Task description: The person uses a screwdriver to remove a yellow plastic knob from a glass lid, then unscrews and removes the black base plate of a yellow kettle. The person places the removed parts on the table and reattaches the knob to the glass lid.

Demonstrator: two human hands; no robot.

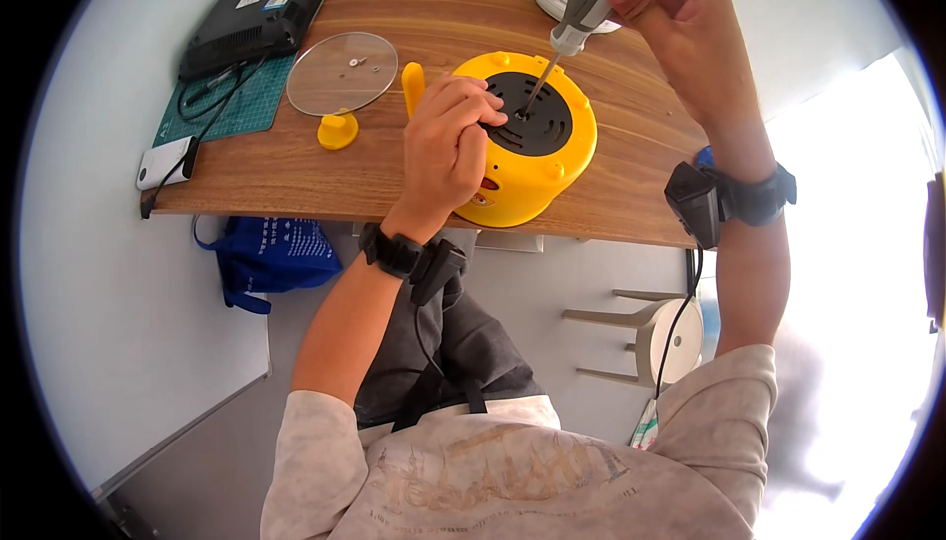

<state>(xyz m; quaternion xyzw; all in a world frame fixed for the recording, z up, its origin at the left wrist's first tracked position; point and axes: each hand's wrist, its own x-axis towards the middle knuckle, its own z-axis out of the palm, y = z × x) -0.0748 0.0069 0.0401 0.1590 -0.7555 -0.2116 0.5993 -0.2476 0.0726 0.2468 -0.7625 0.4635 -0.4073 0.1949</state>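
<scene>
White walls enclose a wooden table [621, 180], with a pale stool [667, 341] below it on the right and a blue bag [276, 256] below its left end; what is in the bag cannot be seen.

The right hand [660, 3] has its fingers and thumb closed around the grey handle of a screwdriver [584, 10]. The left hand [451, 141] is partly curled, its fingertips resting on the left part of a black slotted plate [545, 131] on a yellow pot [527, 195]. The two hands are well apart.

A round glass lid [325, 90] lies on the table to the left, with a few small metal pieces [356, 62] on it. A yellow knob [338, 131] sits just beside its near edge.

The pot stands at the table's near edge, black plate facing up. The screwdriver's long axis slants from the handle at upper right down to the left, its tip at the plate's middle. A yellow handle [413, 87] points away from the person, beside the left hand.
</scene>
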